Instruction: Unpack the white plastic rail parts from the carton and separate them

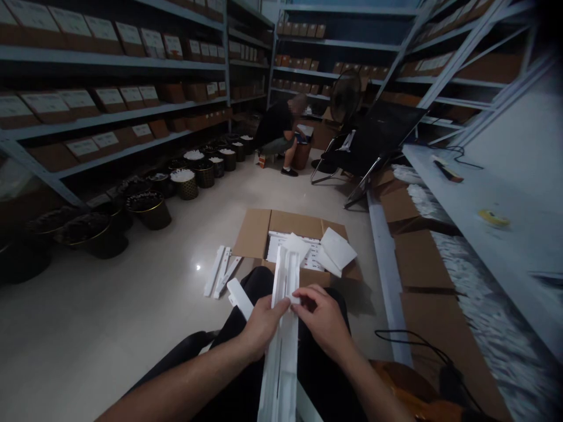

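Note:
A long, narrow white box (285, 346), opened lengthwise with a fold down its middle, runs away from me over my lap. My left hand (264, 322) grips its left side, thumb on top. At its right edge, the fingertips of my right hand (317, 310) are pinched together against the white wall; whether they hold a flap or something small cannot be made out. Another white box piece (240, 299) lies on my left thigh. Just beyond my knees stands an open cardboard carton (292, 223) with rows of white boxes inside and white sheets (338, 252) on top.
Several slim white boxes (217, 272) lie on the floor to the left. Dark baskets (152, 214) line the left shelves. A person (281, 129) sits low ahead, near a fan (346, 97) and a black chair (378, 132). A white table (466, 199) flanks my right, above cartons.

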Tool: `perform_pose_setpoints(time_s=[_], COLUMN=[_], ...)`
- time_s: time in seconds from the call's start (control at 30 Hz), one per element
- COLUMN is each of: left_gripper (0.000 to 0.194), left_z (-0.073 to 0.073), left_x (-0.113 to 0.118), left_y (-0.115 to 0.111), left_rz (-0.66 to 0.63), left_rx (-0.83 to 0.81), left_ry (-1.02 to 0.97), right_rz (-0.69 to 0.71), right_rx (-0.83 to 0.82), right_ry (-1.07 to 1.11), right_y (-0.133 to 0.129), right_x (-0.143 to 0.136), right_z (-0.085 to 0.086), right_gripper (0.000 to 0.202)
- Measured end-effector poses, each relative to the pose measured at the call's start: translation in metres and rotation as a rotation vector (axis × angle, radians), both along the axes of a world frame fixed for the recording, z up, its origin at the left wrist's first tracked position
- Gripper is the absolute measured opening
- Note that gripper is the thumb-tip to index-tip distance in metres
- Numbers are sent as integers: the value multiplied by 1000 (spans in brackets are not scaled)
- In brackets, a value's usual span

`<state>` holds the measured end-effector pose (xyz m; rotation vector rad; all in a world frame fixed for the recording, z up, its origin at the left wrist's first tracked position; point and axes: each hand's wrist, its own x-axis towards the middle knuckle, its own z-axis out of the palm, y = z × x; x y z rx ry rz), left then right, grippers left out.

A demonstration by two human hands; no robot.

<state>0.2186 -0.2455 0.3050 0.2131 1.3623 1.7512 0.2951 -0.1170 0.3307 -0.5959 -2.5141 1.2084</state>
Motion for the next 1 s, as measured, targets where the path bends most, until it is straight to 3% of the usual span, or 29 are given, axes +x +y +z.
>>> perform_pose_setpoints(time_s=[0.33,0.63,1.0], left_gripper=[36,31,30], left_z=[8,13,17], left_x=[-1,-1,-1], left_y=[1,0,-2], left_rz=[25,13,6], left_rx=[-33,-56,-42], left_ry=[36,122,182], right_rz=[8,-188,-213], right_rx=[-80,-227,-181], right_ry=[56,126,168], right_y=[-3,-14,-20], right_x=[5,8,8], right_z=[-2,-18,-14], right_gripper=[20,19,20])
